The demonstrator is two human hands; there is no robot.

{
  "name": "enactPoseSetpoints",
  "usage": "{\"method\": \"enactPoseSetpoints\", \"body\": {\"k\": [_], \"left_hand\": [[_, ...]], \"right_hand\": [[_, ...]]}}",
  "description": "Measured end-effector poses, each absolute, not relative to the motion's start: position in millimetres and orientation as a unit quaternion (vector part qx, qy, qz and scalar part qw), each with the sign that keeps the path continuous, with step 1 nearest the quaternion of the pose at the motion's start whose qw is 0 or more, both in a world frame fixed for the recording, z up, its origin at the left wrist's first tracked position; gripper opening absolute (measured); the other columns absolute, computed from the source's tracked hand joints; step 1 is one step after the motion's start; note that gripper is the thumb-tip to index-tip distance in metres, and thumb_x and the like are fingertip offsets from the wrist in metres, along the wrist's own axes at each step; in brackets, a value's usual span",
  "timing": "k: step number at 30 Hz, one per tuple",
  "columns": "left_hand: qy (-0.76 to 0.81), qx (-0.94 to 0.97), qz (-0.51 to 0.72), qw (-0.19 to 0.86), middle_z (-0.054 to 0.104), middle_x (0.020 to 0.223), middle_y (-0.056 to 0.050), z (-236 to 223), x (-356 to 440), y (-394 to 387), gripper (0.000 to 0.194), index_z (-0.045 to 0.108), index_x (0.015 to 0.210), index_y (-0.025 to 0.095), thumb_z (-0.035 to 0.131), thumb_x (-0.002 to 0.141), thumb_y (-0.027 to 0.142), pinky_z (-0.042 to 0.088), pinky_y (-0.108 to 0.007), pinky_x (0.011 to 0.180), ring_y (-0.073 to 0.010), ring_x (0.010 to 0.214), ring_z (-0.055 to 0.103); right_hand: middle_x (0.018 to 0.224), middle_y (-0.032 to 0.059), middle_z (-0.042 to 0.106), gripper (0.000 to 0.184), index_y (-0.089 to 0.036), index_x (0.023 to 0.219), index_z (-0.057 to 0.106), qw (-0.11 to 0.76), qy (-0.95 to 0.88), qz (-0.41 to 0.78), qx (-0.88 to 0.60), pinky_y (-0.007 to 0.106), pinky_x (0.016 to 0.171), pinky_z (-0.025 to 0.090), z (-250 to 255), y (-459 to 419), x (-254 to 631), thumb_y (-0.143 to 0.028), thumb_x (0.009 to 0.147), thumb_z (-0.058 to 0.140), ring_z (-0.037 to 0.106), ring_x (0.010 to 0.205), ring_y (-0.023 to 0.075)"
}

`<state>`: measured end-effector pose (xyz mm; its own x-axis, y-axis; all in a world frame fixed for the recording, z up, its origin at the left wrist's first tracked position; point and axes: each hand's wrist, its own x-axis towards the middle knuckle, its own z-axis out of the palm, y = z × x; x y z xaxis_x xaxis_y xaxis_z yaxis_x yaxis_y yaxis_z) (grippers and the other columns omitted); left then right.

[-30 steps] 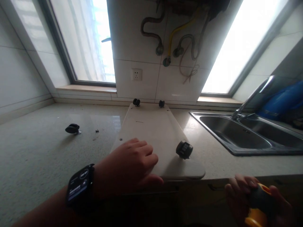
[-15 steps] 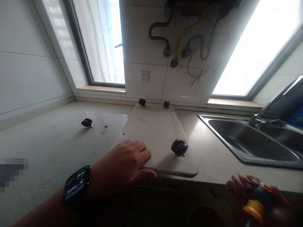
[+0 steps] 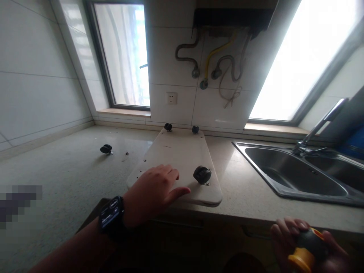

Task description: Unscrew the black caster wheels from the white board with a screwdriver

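Observation:
A pale board point(image 3: 184, 151) with rounded corners lies on the counter. My left hand point(image 3: 157, 185), with a black watch on its wrist, rests palm down on the board's near left part, fingers stretched out. One black caster point(image 3: 202, 175) stands on the board's near right corner. Two more casters, the far left caster point(image 3: 168, 127) and the far right caster point(image 3: 195, 129), sit at its far end. Small holes show beside my left hand. At the lower right, my right hand point(image 3: 287, 235) is wrapped round the black and yellow handle of a screwdriver point(image 3: 308, 242), in front of the counter edge.
A loose caster point(image 3: 106, 148) lies on the counter point(image 3: 71, 174) left of the board, near small dark bits point(image 3: 127, 153). To the right is a steel sink point(image 3: 273, 159) with a faucet point(image 3: 318, 125). Pipes and a wall socket point(image 3: 171, 98) are behind.
The board's near end has shifted left and slightly away from the counter's front edge, with my left hand on it. My right hand still holds the screwdriver. The camera view has tilted up a little.

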<state>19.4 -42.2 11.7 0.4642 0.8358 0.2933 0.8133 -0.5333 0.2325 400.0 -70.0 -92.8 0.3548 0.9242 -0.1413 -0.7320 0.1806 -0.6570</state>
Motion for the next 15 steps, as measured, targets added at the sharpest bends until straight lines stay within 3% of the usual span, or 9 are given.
{"method": "enactPoseSetpoints", "body": {"k": [3,6,10,15], "left_hand": [[0.477,0.835,0.267,0.063,0.068,0.108,-0.012,8.0,33.4,-34.4,0.060,0.061,0.118,0.016,0.048,0.094,0.069,0.052,-0.043,0.082,-0.0256,0.094,0.063],[0.466,0.818,0.315,0.125,0.067,0.119,-0.015,4.9,51.8,-23.5,0.070,0.057,0.128,0.016,0.062,0.086,0.070,0.054,-0.046,0.084,-0.0286,0.102,0.064],[0.432,0.804,0.342,0.225,0.069,0.119,-0.014,2.7,66.9,-10.0,0.052,0.058,0.127,0.015,0.073,0.087,0.046,0.055,-0.044,0.085,-0.0262,0.101,0.066],[0.360,0.787,0.356,0.353,0.070,0.120,-0.012,0.1,58.7,-2.6,0.039,0.058,0.130,0.017,0.067,0.093,0.026,0.053,-0.041,0.096,-0.0216,0.107,0.067]], "right_hand": [[0.071,-0.0028,0.037,0.033,-0.023,0.076,0.044,0.730,-0.093,0.605,-0.303,0.025,0.043,0.046,-88.0,-64.2,398.1,-0.035,0.061,0.070,0.039,0.055,0.0102],[0.072,-0.0024,0.036,0.029,-0.023,0.076,0.046,0.735,-0.133,0.590,-0.307,0.026,0.043,0.045,-76.4,-56.1,394.6,-0.035,0.062,0.069,0.039,0.055,0.0106],[0.073,-0.0022,0.035,0.026,-0.022,0.074,0.050,0.743,-0.179,0.561,-0.319,0.025,0.042,0.045,-50.6,-45.5,381.6,-0.037,0.065,0.068,0.039,0.056,0.0100],[0.076,-0.0009,0.039,0.024,-0.020,0.073,0.054,0.793,-0.158,0.496,-0.317,0.020,0.048,0.050,-29.5,-41.5,368.5,-0.038,0.067,0.070,0.042,0.062,0.0086]]}}
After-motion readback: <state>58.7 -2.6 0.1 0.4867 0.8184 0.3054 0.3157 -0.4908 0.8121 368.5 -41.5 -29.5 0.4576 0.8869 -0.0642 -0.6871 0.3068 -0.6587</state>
